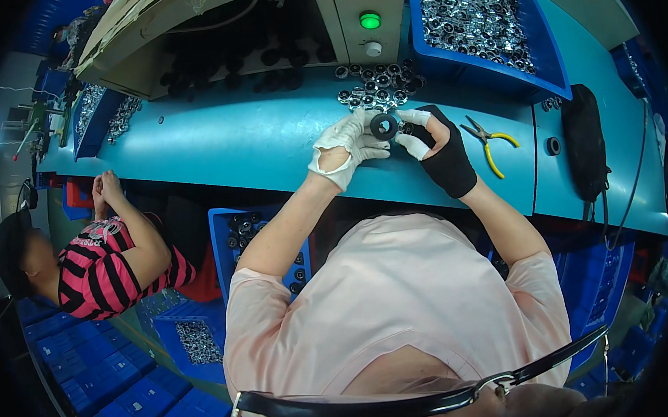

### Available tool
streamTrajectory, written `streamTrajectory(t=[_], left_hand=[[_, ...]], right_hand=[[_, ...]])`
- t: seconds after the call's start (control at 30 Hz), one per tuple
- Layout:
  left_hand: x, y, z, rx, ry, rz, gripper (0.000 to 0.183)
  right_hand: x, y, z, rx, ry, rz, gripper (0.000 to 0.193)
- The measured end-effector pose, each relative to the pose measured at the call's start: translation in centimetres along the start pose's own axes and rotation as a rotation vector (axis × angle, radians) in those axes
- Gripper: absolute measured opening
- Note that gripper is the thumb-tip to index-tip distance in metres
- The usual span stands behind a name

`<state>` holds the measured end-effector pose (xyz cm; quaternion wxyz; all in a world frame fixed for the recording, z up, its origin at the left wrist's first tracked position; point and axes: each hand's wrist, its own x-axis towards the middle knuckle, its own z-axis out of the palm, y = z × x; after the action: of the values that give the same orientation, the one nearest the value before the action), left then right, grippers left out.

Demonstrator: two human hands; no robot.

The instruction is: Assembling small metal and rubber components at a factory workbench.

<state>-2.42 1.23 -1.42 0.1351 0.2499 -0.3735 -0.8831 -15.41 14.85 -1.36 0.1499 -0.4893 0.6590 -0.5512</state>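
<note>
Over the near edge of the blue-green table (224, 131), my left hand (338, 151), in a worn white glove, is closed on a black ring (383, 137) with a round hole. Close on its right, my right hand (446, 153) wears a black fingerless glove with white covers on the fingertips. Its thumb and finger pinch a small shiny metal part (404, 128), mostly hidden by the fingertips. Just beyond both hands lies a cluster of chrome round parts (377, 85). Pliers (489, 136) with yellow handles rest to the right of my right hand.
A blue bin (493, 75) full of shiny parts stands at the back right. Behind the hands is a machine housing (375, 51) with red and green lights. A black pouch (586, 142) and a black ring (553, 146) lie right. Someone in stripes (117, 257) sits left.
</note>
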Motion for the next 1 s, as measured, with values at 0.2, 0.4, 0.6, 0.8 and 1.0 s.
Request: streamTrajectory(t=[0.2,0.4,0.6,0.8,1.0], left_hand=[[-0.1,0.0,0.2,0.104,0.073,-0.002,0.033],[0.3,0.0,0.5,0.161,0.062,-0.009,0.036],[0.8,-0.4,1.0,0.137,-0.102,0.016,0.041],[0.8,-1.2,1.5,0.395,0.081,0.134,0.027],[0.0,-1.4,2.2,0.642,-0.14,0.313,0.025]], right_hand=[[0.0,-0.4,0.2,0.01,0.016,0.006,0.032],[0.8,-0.8,0.3,-0.08,0.037,-0.185,0.032],[0.5,0.8,0.7,0.001,0.02,-0.133,0.034],[0.6,0.1,0.6,0.035,-0.078,-0.086,0.04],[-0.3,1.2,-0.2,-0.087,-0.15,-0.045,0.036]])
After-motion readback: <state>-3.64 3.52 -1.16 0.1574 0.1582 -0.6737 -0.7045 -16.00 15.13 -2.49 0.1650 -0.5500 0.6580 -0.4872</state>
